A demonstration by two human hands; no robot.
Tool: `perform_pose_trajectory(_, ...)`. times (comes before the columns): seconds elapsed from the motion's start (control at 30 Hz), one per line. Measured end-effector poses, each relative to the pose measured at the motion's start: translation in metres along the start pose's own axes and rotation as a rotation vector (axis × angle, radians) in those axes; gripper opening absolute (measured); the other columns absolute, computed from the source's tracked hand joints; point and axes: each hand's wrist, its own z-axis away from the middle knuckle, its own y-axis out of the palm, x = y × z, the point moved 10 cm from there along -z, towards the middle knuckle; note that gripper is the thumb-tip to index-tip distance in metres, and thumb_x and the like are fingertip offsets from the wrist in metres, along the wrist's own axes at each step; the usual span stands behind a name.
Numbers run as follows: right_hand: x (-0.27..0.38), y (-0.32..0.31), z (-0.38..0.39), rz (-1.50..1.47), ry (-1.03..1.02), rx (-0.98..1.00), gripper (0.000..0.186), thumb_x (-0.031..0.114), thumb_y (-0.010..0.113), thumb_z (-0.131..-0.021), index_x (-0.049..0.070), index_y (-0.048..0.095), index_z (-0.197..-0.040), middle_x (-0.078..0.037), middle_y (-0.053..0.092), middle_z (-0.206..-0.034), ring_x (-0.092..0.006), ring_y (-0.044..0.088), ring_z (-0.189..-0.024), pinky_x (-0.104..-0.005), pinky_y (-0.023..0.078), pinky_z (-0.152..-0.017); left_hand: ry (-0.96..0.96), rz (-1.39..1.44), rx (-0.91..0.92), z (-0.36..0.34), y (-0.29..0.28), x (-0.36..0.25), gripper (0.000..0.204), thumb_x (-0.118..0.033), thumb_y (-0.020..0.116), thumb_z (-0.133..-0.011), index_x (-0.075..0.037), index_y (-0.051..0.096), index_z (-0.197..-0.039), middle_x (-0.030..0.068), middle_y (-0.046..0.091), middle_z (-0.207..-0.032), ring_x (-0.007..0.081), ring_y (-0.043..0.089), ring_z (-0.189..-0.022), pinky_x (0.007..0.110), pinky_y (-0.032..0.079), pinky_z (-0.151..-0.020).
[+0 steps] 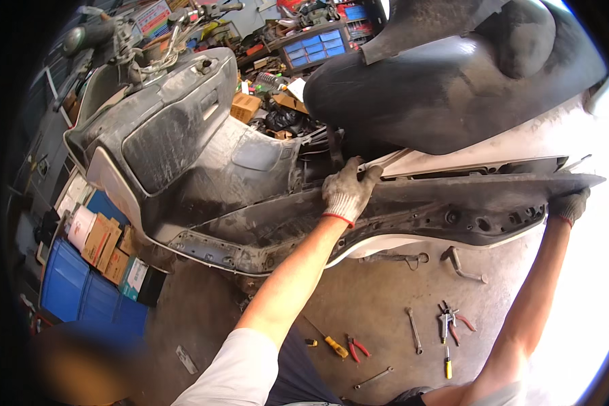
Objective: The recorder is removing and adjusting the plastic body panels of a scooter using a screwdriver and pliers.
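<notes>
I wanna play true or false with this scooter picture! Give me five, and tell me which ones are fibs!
1. The left hand and right hand both wear gloves. True.
2. The left hand holds a screwdriver. False: it is at the dark side panel.
3. Red-handled pliers lie on the floor. True.
4. The scooter's seat is bright red. False: the seat is black.
5. The right hand is at the panel's right end. True.

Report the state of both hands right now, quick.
Left hand: on the upper edge of the dark side panel; whether closed cannot be told.
Right hand: appears closed, holding the panel near its rear tip.
</notes>
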Motion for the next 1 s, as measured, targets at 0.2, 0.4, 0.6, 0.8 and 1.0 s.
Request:
perform_pose_trajectory(0.2, 0.006, -0.052, -0.07, 0.312, -0.157, 0.148, 0.049, 0.04, 0.038, -0.098, 0.003, 0.046, -0.13, -0.015, 0.053, -0.131, -0.0296, 0.051, -0.119, -0.0444, 0.045, -0.099, 0.154, 0.041, 0.034, 0.021, -0.008, -0.001, 0.069, -0.061, 0.058, -0.082, -0.009, 0.051, -0.127, 0.0227, 0.059, -0.121, 0.0412, 0.057, -0.11, 0.048, 0.045, -0.094)
perform_pose_trajectory(0.4, 0.022, -0.052, -0.104, 0.748, -0.478, 0.345, 0.047, -0.002, 0.062, -0.083, 0.0, 0.044, -0.127, -0.016, 0.058, -0.124, -0.0267, 0.058, -0.111, -0.0396, 0.049, -0.097, 0.314, -0.296, -0.002, 0.037, -0.045, 0.043, 0.062, -0.053, 0.069, -0.076, -0.006, 0.057, -0.116, 0.018, 0.06, -0.108, 0.0363, 0.054, -0.109, 0.045, 0.042, -0.096)
perform_pose_trajectory(0.6, 0.063, -0.091, -0.16, 0.826, -0.557, 0.382, 0.052, 0.008, 0.069, -0.082, -0.004, 0.045, -0.126, -0.017, 0.06, -0.122, -0.0259, 0.061, -0.108, -0.0348, 0.051, -0.093, 0.394, -0.253, 0.133, 0.04, -0.043, 0.034, 0.06, -0.053, 0.072, -0.073, -0.002, 0.058, -0.102, 0.0172, 0.061, -0.1, 0.0352, 0.055, -0.105, 0.044, 0.042, -0.094)
perform_pose_trajectory(0.8, 0.066, -0.08, -0.128, 0.664, -0.379, 0.176, 0.041, 0.002, 0.063, -0.084, -0.004, 0.049, -0.123, -0.017, 0.056, -0.127, -0.0282, 0.058, -0.11, -0.0404, 0.052, -0.09, 0.359, -0.286, 0.097, 0.055, -0.057, 0.044, 0.064, -0.056, 0.074, -0.069, -0.003, 0.059, -0.102, 0.016, 0.062, -0.095, 0.0352, 0.055, -0.101, 0.045, 0.042, -0.091)
perform_pose_trajectory(1.0, 0.092, -0.068, -0.137, 0.824, -0.623, 0.43, 0.042, 0.001, 0.06, -0.085, -0.004, 0.049, -0.125, -0.016, 0.057, -0.125, -0.027, 0.057, -0.11, -0.0389, 0.049, -0.094, 0.382, -0.145, -0.015, 0.065, -0.069, 0.038, 0.066, -0.058, 0.077, -0.06, -0.006, 0.06, -0.096, 0.0129, 0.061, -0.094, 0.0332, 0.054, -0.095, 0.044, 0.043, -0.088)
